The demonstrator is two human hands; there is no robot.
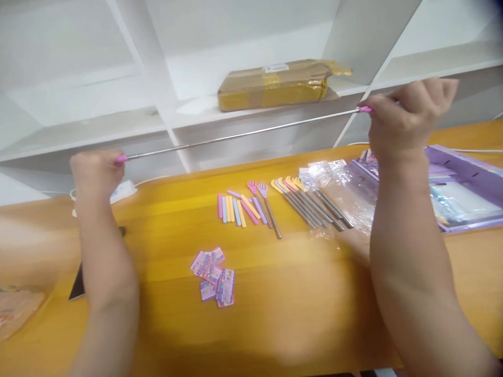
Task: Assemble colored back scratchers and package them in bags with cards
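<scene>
A thin metal rod (243, 135) with pink ends is stretched across the view, raised above the table and sloping up to the right. My left hand (96, 170) is closed round its left pink end. The right pink end is in the closed fist of my right hand (406, 115). Below, on the table, lie several pastel sticks (231, 210), two loose claw-headed metal rods (269, 209), a row of more claw-headed rods (310, 207) and a pile of small printed cards (215, 276).
Clear plastic bags (349, 188) and an open purple box (463, 183) are at the right. White shelves behind the wooden table (165, 314) hold a taped cardboard parcel (275, 86). A white power strip (123, 191) and a dark flat object (77, 285) are near my left arm.
</scene>
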